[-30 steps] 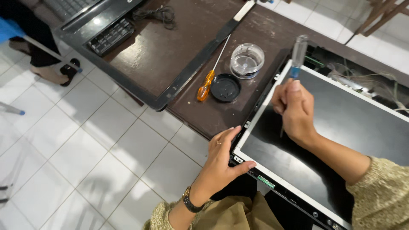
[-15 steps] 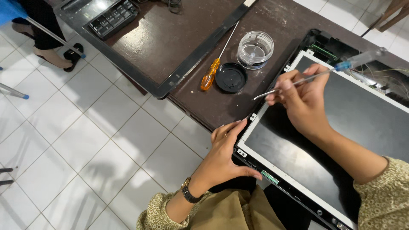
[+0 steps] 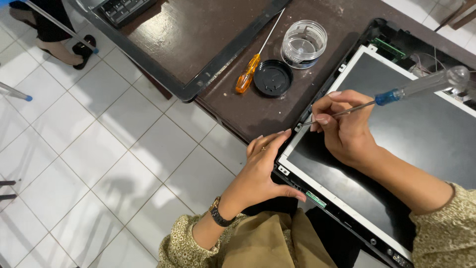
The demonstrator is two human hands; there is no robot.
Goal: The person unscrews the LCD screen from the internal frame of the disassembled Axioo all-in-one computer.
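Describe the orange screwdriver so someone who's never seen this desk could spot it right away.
On the brown desk, look left of the flat screen panel, where a clear round jar stands beside its black lid. The orange-handled screwdriver lies just left of that lid, the only orange thing there.

Screen panel (image 3: 396, 149) runs off right edge.

Matt dark glass on the screen panel (image 3: 426, 134), edged by a pale metal frame. Clear plastic handle and thin metal shaft on the screwdriver (image 3: 396, 94). Glossy orange plastic on the second screwdriver (image 3: 247, 74). Transparent plastic jar (image 3: 303, 43), matt black plastic lid (image 3: 272, 78). Worn brown wood tabletop (image 3: 248, 106), dull. Glossy white floor tiles (image 3: 89, 159).
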